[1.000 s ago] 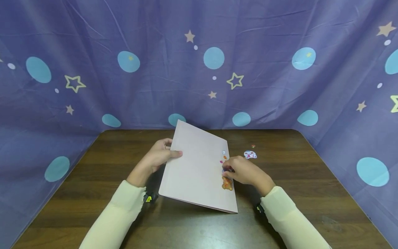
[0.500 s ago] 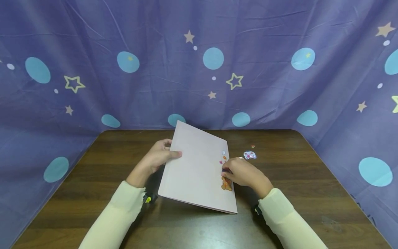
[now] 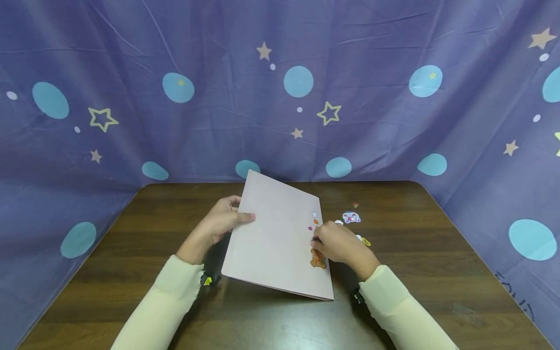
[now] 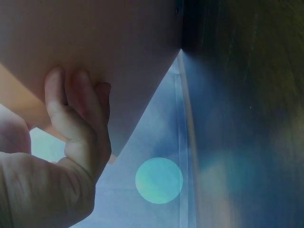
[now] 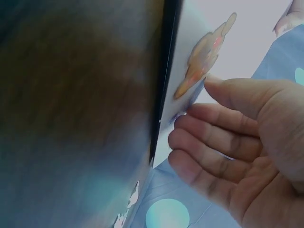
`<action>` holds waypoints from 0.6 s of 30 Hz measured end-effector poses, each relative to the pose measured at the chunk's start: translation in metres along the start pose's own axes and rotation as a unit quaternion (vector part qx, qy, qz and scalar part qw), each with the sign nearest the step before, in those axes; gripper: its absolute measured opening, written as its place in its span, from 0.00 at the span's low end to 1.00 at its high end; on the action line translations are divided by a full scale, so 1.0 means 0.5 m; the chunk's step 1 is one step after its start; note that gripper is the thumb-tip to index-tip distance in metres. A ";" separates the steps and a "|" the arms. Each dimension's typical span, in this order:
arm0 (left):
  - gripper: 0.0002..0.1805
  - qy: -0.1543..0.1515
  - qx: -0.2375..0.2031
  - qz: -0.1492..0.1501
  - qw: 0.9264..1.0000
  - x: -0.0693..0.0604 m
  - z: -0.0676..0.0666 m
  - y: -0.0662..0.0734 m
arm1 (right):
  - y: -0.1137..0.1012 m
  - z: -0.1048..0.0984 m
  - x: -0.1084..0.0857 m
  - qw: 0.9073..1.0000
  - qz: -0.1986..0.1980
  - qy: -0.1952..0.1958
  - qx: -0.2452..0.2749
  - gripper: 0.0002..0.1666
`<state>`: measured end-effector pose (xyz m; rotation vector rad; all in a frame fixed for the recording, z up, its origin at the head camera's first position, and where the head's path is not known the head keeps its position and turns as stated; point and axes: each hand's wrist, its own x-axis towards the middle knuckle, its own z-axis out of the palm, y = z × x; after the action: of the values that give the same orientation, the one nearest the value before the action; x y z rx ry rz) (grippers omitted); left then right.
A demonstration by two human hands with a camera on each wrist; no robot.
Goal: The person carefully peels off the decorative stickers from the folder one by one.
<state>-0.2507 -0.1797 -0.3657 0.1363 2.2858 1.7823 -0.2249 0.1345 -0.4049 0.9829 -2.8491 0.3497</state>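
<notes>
A pale pinkish-white folder (image 3: 277, 236) stands tilted on the table, its lower right edge against the wood. My left hand (image 3: 223, 221) grips its left edge, thumb on the front face and fingers (image 4: 83, 99) bent against the back. Near the folder's right edge, my right hand (image 3: 343, 245) has its thumb and index finger at a small blue-purple sticker (image 5: 194, 96), mostly hidden by the fingers. Just below, a brown bear sticker (image 3: 318, 258) lies on the folder. Several tiny stickers, including a pink one (image 3: 310, 228) and an orange one (image 3: 316, 221), sit above the hand.
On the brown wooden table (image 3: 420, 291), right of the folder, lie a white-and-purple animal sticker (image 3: 351, 217), a small red piece (image 3: 356, 205) and a yellow piece (image 3: 366, 241) partly behind my right hand. A purple patterned curtain (image 3: 218, 97) hangs behind and at the sides.
My right hand and wrist have shifted slightly left, so the yellow and white pieces behind it now show. My left hand and the folder stay nearly still.
</notes>
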 end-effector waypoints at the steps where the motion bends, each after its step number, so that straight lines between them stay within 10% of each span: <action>1: 0.32 -0.001 0.000 0.001 1.000 0.000 0.000 0.000 | -0.002 0.000 0.000 1.000 0.007 0.000 0.000 0.21; 18: 0.31 -0.004 -0.001 0.007 1.000 -0.002 0.000 0.002 | -0.017 0.004 0.004 0.999 0.047 -0.014 -0.008 0.19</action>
<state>-0.2497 -0.1797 -0.3647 0.1597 2.2830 1.7859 -0.2213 0.1265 -0.4051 0.8600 -2.9255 0.3238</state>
